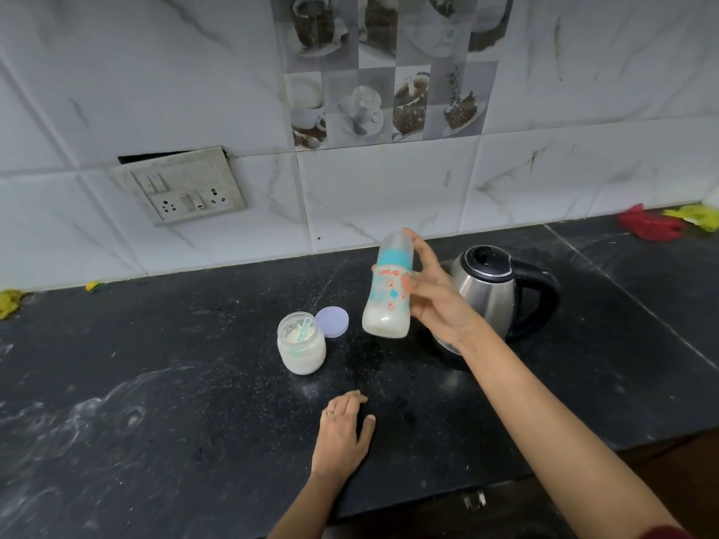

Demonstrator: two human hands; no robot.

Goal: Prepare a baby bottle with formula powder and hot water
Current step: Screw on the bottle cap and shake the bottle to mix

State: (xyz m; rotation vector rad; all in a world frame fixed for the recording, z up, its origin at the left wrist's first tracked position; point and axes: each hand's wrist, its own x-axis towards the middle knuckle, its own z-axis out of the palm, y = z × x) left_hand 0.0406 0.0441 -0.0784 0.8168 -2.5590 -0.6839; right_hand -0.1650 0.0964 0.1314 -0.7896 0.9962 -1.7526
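My right hand [435, 297] grips a capped baby bottle [387, 293] with blue and red print, holding it tilted in the air above the black counter; white milky liquid fills its lower part. To its left stands an open glass jar of formula powder [301, 344] with a pale blue scoop [304, 329] inside, and the jar's lilac lid [332, 321] lies flat just behind it. A steel electric kettle [490, 293] with a black handle stands behind my right hand, lid closed. My left hand [344, 429] rests palm-down on the counter, holding nothing, fingers loosely curled.
The black stone counter [155, 383] meets a white tiled wall with a socket plate [183, 188] at the left. Red cloth [649, 225] and yellow cloth [696, 215] lie at the far right, yellow scraps [9, 303] at the far left. A cabinet handle [474, 499] shows below the counter edge.
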